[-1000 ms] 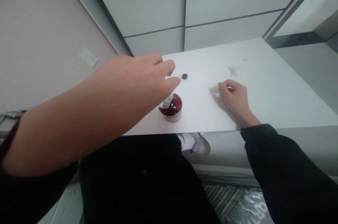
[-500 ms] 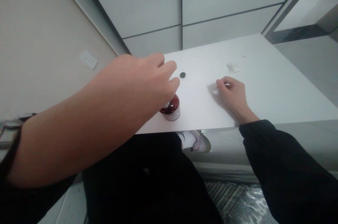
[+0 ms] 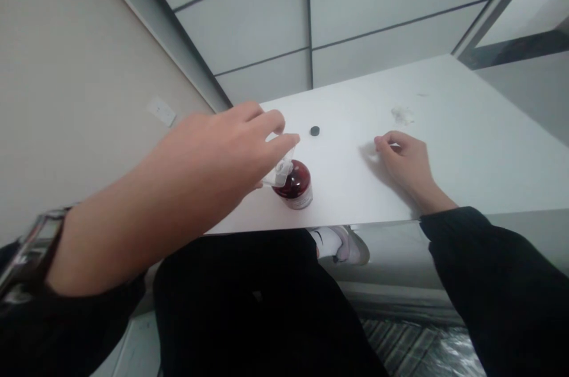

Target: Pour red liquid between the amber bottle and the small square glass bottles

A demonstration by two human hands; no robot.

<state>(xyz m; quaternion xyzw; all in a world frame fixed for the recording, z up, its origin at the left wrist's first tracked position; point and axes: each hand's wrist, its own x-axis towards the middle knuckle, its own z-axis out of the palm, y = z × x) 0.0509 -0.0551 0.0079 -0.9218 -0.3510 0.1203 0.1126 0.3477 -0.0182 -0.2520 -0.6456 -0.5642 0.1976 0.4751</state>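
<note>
My left hand (image 3: 240, 143) is closed around a small clear plastic container (image 3: 279, 174). The container is tilted, with its lower corner at the neck of a dark red bottle (image 3: 299, 181). The bottle stands upright near the front edge of the white table (image 3: 351, 181) and bears a pale label. Part of the container is hidden behind my fingers. On the right, my right hand (image 3: 404, 160) rests on the tabletop with fingers curled and thumb pressed to the forefinger. Whatever it may pinch cannot be made out. A small dark cap (image 3: 315, 131) lies behind the bottle.
A smear of white powder or crumbs (image 3: 402, 115) lies on the table beyond my right hand. White panelled doors (image 3: 267, 21) rise behind the table. A wall socket (image 3: 161, 111) is on the left wall. My foot (image 3: 342, 245) shows below the table's front edge.
My left hand has shifted slightly left, and the clear container at the bottle's neck now shows more. The view has moved a little; my right hand keeps its curled pose.
</note>
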